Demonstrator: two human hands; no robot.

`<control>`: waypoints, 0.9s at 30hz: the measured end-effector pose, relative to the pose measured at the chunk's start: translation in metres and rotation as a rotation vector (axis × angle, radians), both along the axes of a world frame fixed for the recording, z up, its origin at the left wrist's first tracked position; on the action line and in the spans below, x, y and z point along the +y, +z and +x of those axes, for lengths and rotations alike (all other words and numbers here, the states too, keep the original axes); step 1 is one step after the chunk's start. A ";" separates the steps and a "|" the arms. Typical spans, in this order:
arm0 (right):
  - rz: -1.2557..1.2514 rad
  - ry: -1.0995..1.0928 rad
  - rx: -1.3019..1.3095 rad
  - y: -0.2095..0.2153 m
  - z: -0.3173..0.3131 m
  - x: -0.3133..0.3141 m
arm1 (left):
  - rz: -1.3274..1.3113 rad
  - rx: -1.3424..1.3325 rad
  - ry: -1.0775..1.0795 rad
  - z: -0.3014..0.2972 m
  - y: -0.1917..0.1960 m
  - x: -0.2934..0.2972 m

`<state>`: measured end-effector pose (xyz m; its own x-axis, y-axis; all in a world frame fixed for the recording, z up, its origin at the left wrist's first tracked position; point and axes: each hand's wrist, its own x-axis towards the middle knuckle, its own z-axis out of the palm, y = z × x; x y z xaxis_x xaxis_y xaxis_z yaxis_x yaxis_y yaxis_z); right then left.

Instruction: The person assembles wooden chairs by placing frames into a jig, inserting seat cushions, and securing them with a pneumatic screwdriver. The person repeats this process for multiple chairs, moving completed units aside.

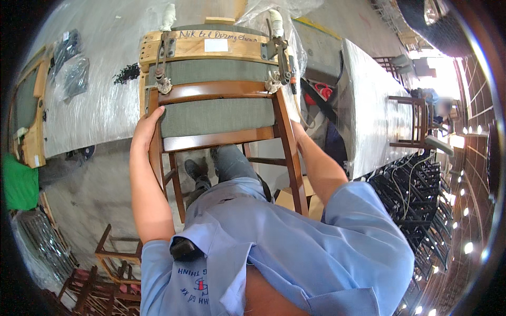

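Observation:
A brown wooden chair [219,140] with grey-green padding stands in front of me, its upper end against a light wooden clamping jig [158,48]. My left hand [146,129] grips the chair's left post, thumb along the front and fingers mostly hidden. At the right post, my right hand [298,131] holds the outer side; its fingers are largely out of sight behind the wood. Two metal toggle clamps with white-wrapped handles, the left clamp [162,58] and the right clamp [278,52], reach down to the chair's top rail.
A plastic-covered table [95,124] holds a pile of black screws [126,74] and plastic bags [71,73]. Another wrapped table [369,121] stands at right, near stacked black metal frames [408,200]. Wooden chair frames [113,255] lie lower left, below a green cloth [20,181].

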<state>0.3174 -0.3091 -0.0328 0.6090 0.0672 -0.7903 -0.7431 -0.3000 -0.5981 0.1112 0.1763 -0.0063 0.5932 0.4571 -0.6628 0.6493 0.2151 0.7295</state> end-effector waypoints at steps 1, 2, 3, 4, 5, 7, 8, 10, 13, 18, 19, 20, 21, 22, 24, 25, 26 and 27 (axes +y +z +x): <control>0.062 -0.012 0.041 -0.012 -0.006 -0.016 | -0.001 0.009 -0.012 0.004 0.014 -0.005; 0.126 -0.018 0.083 -0.016 -0.012 -0.023 | 0.001 0.020 -0.026 0.005 0.022 -0.008; 0.102 0.000 0.090 -0.021 -0.013 -0.029 | 0.003 0.021 -0.022 0.002 0.017 -0.008; 0.086 0.023 0.096 -0.014 -0.013 -0.021 | 0.011 0.021 -0.014 -0.002 0.009 -0.005; 0.067 0.036 0.096 -0.008 -0.013 -0.017 | 0.017 0.014 -0.015 -0.002 0.007 -0.002; 0.001 0.138 0.000 -0.016 -0.006 -0.019 | 0.002 0.040 -0.030 -0.002 0.004 0.002; -0.036 0.190 -0.047 -0.024 -0.002 -0.024 | -0.008 0.053 -0.036 -0.001 0.006 0.000; 0.099 0.201 -0.144 -0.052 0.002 -0.039 | 0.009 0.060 -0.060 0.005 0.017 -0.005; 0.102 0.204 -0.215 -0.063 0.001 -0.043 | 0.011 0.046 -0.040 0.001 0.016 -0.006; 0.131 0.202 -0.198 -0.057 0.002 -0.045 | 0.040 0.048 -0.025 0.004 0.015 -0.007; 0.088 0.211 -0.197 -0.053 0.002 -0.041 | 0.037 0.029 -0.026 0.004 0.021 -0.010; 0.045 0.221 -0.197 -0.048 0.002 -0.037 | 0.033 0.009 -0.027 0.003 0.024 -0.010; 0.071 0.165 -0.206 -0.045 -0.003 -0.032 | 0.016 0.005 -0.026 0.001 0.019 -0.008; 0.100 0.119 -0.217 -0.037 -0.009 -0.022 | 0.001 0.000 -0.014 -0.001 0.010 -0.005; 0.140 0.052 -0.230 -0.029 -0.011 -0.008 | -0.057 -0.009 0.002 -0.003 0.015 -0.005; 0.137 0.057 -0.237 -0.025 -0.012 -0.003 | -0.082 -0.046 0.036 -0.004 0.008 -0.004; 0.132 0.058 -0.244 -0.026 -0.013 -0.002 | -0.064 -0.074 0.026 -0.004 0.010 -0.005; 0.122 0.059 -0.249 -0.025 -0.014 -0.002 | -0.044 -0.102 0.018 -0.002 0.012 -0.008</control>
<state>0.3036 -0.3114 -0.0582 0.7758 0.1940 -0.6005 -0.5520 -0.2526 -0.7947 0.1089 0.1686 0.0055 0.6506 0.4399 -0.6191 0.5680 0.2592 0.7811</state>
